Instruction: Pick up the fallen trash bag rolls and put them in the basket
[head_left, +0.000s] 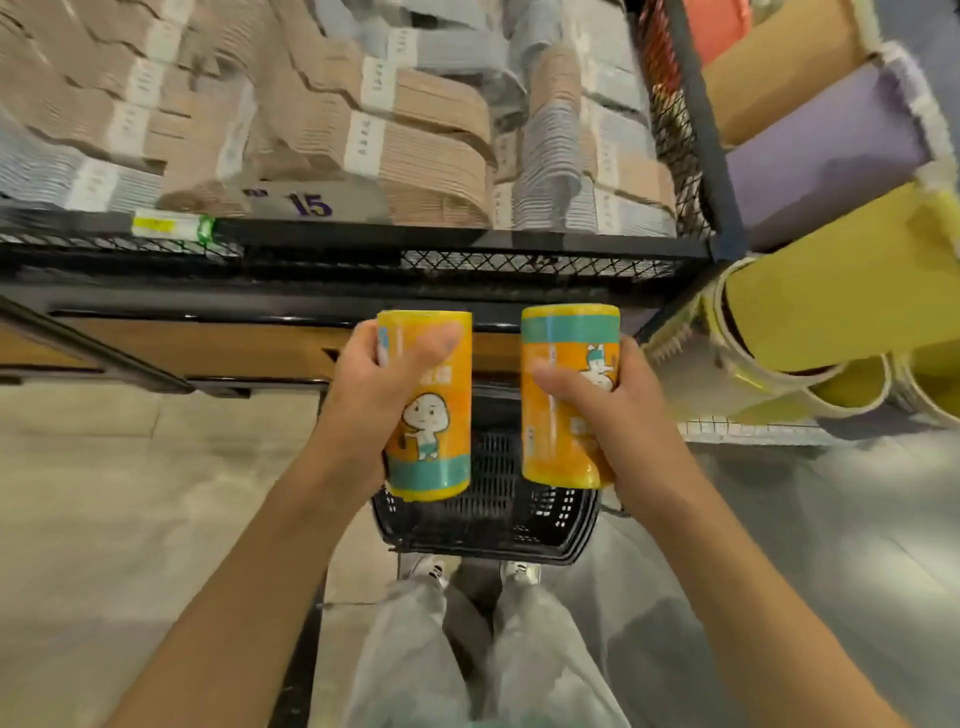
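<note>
Each of my hands holds one orange trash bag roll with a teal band and a cartoon figure. My left hand (371, 395) grips the left roll (434, 415), held upright. My right hand (618, 415) grips the right roll (563, 431), also upright. Both rolls hang side by side above a black plastic basket (488, 535) that stands on the floor just in front of my feet. The rolls and my hands hide most of the basket's inside.
A black metal shelf (363, 244) with stacked packs of beige and grey hangers stands straight ahead. Large rolled mats (831, 156) in purple, yellow and tan lie at the right. Pale floor extends to the left and right of the basket.
</note>
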